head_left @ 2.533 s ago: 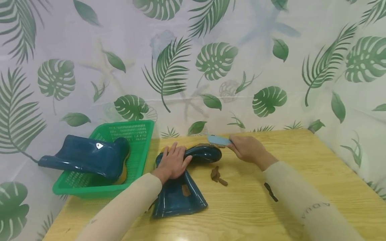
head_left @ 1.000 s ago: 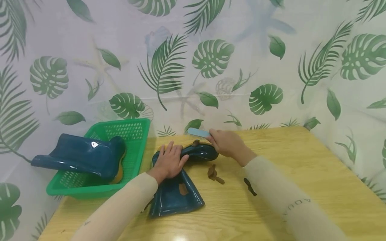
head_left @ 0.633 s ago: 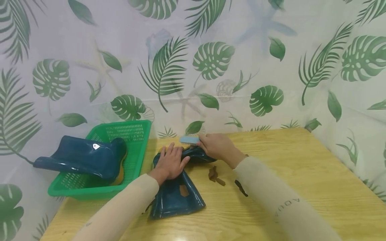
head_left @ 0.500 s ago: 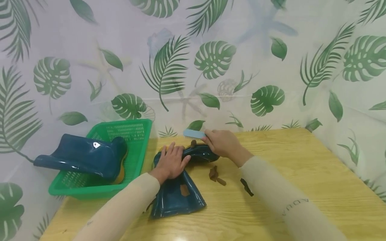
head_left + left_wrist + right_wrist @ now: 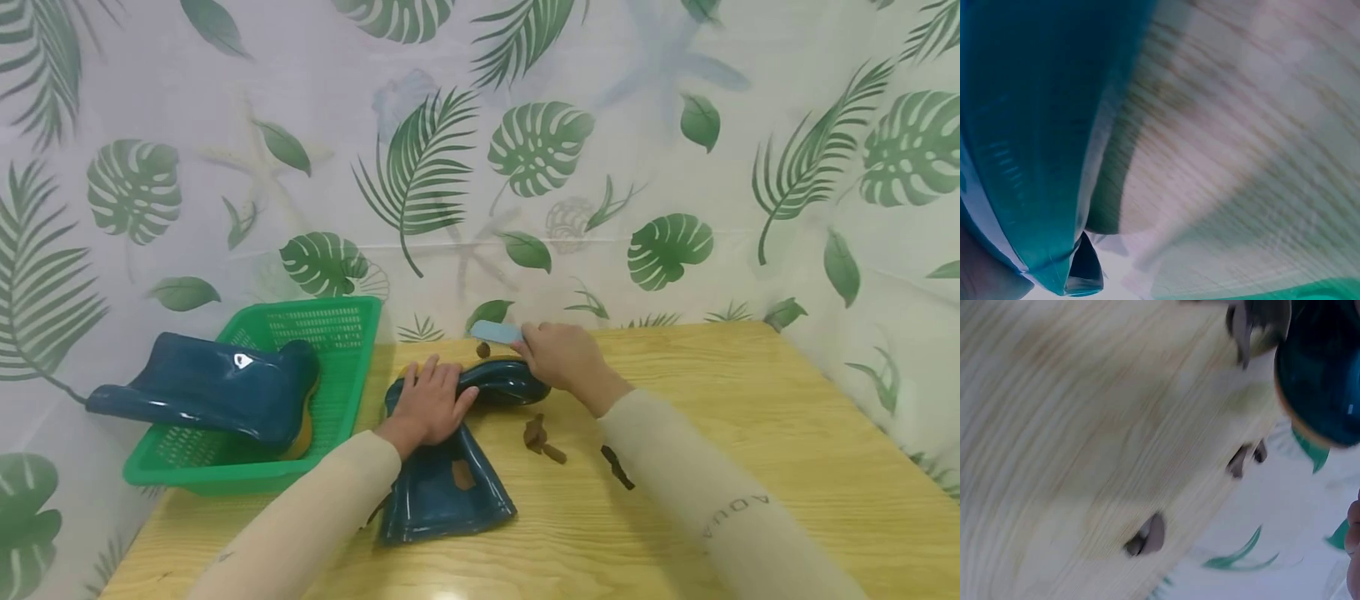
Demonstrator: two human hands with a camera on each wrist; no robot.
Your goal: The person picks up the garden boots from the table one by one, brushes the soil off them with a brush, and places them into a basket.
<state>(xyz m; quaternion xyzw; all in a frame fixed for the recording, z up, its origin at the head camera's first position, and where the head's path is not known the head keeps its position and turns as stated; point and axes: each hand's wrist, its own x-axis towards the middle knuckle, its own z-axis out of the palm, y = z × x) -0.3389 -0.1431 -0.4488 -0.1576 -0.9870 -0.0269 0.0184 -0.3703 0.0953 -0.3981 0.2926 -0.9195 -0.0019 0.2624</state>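
A dark blue rubber boot lies on the table with its opening towards me. My left hand, fingers spread, presses on it near the ankle; its blue surface fills the left side of the left wrist view. My right hand grips a light blue brush by one end, just beyond the boot's foot, bristles downward. Below the brush is a small brown lump. A brown patch marks the boot's shaft. The boot's toe shows in the right wrist view.
Brown crumbled pieces lie right of the boot; another piece shows in the right wrist view. At left, a green basket holds a second blue boot, its shaft jutting over the rim. A leaf-patterned sheet hangs behind the wooden table.
My right hand has moved left with the brush, dipped it behind the boot's foot, then lifted it slightly. Brown material along the foot's far edge has shifted away. My left hand stays on the boot.
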